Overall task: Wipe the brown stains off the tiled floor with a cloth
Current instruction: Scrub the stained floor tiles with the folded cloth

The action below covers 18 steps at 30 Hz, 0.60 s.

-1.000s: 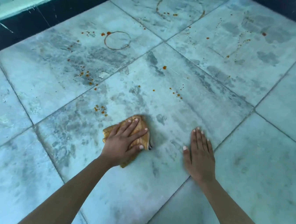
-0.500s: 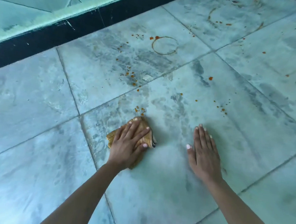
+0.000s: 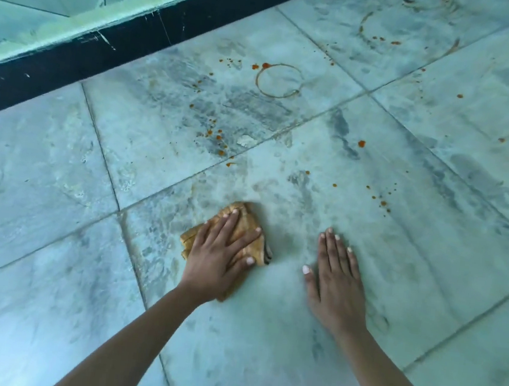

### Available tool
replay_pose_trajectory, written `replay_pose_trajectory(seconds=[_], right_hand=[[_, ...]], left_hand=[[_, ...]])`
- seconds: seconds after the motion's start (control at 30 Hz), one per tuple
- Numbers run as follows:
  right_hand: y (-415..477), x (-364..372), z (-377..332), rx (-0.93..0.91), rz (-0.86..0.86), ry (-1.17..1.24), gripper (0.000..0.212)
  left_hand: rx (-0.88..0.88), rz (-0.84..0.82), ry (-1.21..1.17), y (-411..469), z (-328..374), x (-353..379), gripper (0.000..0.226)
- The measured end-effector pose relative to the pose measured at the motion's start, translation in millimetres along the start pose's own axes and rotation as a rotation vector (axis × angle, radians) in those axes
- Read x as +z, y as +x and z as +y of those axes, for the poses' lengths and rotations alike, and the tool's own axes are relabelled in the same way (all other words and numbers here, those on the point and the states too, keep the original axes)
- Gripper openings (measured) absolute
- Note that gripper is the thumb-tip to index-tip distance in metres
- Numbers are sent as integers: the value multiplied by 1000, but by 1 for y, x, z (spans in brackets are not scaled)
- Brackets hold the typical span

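My left hand [image 3: 219, 256] presses flat on a folded yellow-brown cloth [image 3: 251, 224] on the pale marbled tiled floor [image 3: 263, 335]. My right hand [image 3: 337, 278] lies flat on the same tile, to the right of the cloth, fingers together and holding nothing. Brown stains remain farther out: a ring stain [image 3: 279, 80] with spots beside it, a cluster of drops [image 3: 218, 138] near the tile joint, a single drop [image 3: 361, 143], small specks [image 3: 381, 200] ahead of my right hand, and a larger faint ring [image 3: 408, 30] at the top.
A black skirting strip [image 3: 104, 51] runs diagonally along the upper left, with a pale green wall [image 3: 46, 7] above it. Dark grout lines cross the floor between the large tiles.
The cloth and my left hand have slid forward over the small group of drops that lay just beyond it; those drops no longer show. The view has shifted left.
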State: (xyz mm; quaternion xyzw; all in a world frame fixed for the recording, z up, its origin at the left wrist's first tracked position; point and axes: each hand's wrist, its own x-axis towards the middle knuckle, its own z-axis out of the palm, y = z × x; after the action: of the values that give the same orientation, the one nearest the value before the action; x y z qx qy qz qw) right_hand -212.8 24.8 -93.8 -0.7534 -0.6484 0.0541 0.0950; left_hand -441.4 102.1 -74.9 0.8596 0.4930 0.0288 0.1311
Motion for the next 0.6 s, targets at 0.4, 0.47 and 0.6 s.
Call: replay_pose_trajectory(seconds=[0.4, 0.47, 0.6], right_hand=[[0, -2, 0, 0, -14, 4, 65], [1, -2, -1, -1, -4, 2, 65], [0, -1, -1, 0, -4, -1, 65]], left_hand=[[-87, -95, 13, 56, 45, -9, 61], [15, -103, 11, 19, 31, -6, 67], [-270, -45, 8, 15, -26, -15, 65]])
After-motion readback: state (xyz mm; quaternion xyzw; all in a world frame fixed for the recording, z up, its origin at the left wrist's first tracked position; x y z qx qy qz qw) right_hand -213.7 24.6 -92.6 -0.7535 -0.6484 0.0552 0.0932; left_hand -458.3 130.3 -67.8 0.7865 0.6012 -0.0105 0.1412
